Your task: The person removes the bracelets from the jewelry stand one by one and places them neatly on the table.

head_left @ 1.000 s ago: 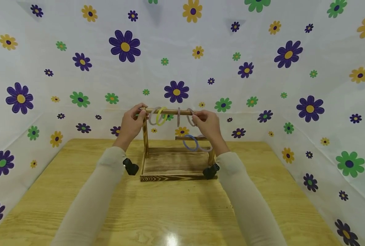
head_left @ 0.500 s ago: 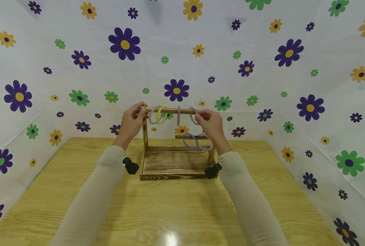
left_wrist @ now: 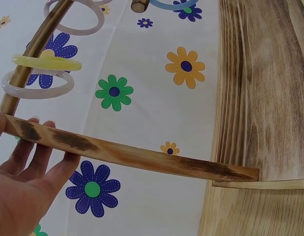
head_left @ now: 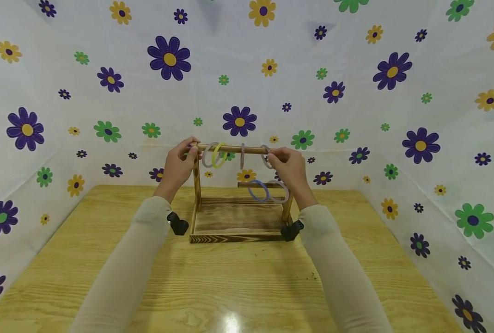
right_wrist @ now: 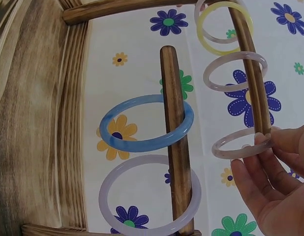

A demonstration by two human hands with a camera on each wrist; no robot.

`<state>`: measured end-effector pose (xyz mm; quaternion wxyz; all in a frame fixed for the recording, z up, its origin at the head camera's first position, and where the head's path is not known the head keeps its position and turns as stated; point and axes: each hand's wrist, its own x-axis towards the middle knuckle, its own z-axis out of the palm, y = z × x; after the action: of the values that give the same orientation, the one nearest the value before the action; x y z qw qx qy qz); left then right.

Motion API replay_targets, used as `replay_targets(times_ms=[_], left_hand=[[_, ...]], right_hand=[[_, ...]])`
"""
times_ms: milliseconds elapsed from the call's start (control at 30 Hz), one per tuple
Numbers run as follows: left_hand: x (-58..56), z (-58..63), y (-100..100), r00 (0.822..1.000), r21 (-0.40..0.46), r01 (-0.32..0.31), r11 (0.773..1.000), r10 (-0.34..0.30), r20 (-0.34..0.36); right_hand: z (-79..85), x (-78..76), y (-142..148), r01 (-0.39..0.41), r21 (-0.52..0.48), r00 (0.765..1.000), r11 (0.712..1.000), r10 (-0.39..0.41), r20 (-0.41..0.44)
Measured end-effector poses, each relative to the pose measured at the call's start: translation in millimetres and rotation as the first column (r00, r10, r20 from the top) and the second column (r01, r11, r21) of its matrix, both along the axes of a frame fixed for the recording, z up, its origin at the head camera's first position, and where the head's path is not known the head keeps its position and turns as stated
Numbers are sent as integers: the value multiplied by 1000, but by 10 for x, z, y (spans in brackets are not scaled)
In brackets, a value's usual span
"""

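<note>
A wooden bangle stand has a long upper bar (head_left: 230, 149) and a shorter lower bar (right_wrist: 177, 167). My left hand (head_left: 179, 164) grips its upper left corner, thumb in front and fingers behind the post (left_wrist: 142, 155). At the upper bar's right end, my right hand (head_left: 291, 166) pinches a pale, greyish bangle (right_wrist: 217, 149) that encircles the bar. Farther left on that bar hang another pale bangle (right_wrist: 228, 88), a yellow bangle (left_wrist: 48, 63) and a whitish bangle (left_wrist: 36, 94). Around the lower bar are a blue bangle (right_wrist: 142, 146) and a lilac bangle (right_wrist: 104, 199).
The stand's shallow wooden base (head_left: 234, 217) rests on a light wood table (head_left: 238, 277). White cloth (head_left: 213, 97) printed with flowers rises behind and along both sides. A small black device (head_left: 178, 224) sits at each wrist.
My right hand has slid rightward along the upper bar, taking the pinched bangle with it. My left hand keeps its grip on the corner. The head view has tilted slightly.
</note>
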<state>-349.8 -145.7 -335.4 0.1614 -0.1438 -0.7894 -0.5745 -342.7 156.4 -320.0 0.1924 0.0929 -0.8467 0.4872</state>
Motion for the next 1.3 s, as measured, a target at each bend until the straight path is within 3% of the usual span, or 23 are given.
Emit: replay_targets(times_ms=[200, 367, 700, 1300], left_hand=[[176, 159, 34, 1000, -3, 17, 1000, -17, -4], [146, 125, 26, 999, -4, 24, 1000, -24, -46], [222, 191, 48, 999, 29, 27, 999, -28, 25], [241, 198, 39, 1000, 6, 20, 1000, -20, 2]], right_hand=[[22, 11, 18, 4, 2, 1000, 1000, -4, -2], [34, 20, 31, 10, 3, 1000, 1000, -10, 7], [15, 32, 50, 35, 1, 999, 999, -35, 27], [-8, 8, 134, 30, -6, 999, 1000, -30, 21]])
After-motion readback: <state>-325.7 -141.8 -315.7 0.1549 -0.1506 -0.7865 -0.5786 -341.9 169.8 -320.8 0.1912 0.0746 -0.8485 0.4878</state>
